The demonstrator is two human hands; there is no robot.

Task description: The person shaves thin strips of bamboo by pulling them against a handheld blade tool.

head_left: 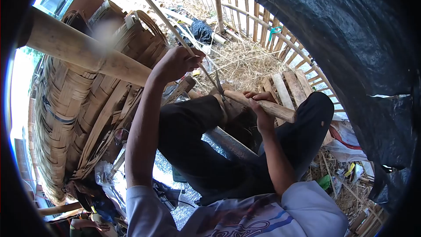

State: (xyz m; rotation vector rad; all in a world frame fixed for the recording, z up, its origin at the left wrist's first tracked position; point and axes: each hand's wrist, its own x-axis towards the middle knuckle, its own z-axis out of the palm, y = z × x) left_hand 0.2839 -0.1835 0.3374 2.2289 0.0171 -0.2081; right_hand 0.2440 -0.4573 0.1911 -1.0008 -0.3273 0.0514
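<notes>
My left hand [177, 64] is raised and closed around a long, thin bamboo strip [153, 6]. The strip slants from the top of the view down to the knife. My right hand [262, 105] grips the knife by its thick wooden handle [280, 111], which points toward my right knee. The knife's narrow dark blade [218, 81] stands up from the front of the handle, against or very close to the strip; exact contact is hard to make out. Both hands are above my bent legs [193, 116].
Large rolls of woven bamboo [74, 118] stand on my left, with a thick bamboo pole [87, 52] crossing before them. Straw [245, 59] and wooden slats [283, 90] lie ahead. A bamboo fence [263, 24] and dark plastic sheet [351, 30] curve along the right.
</notes>
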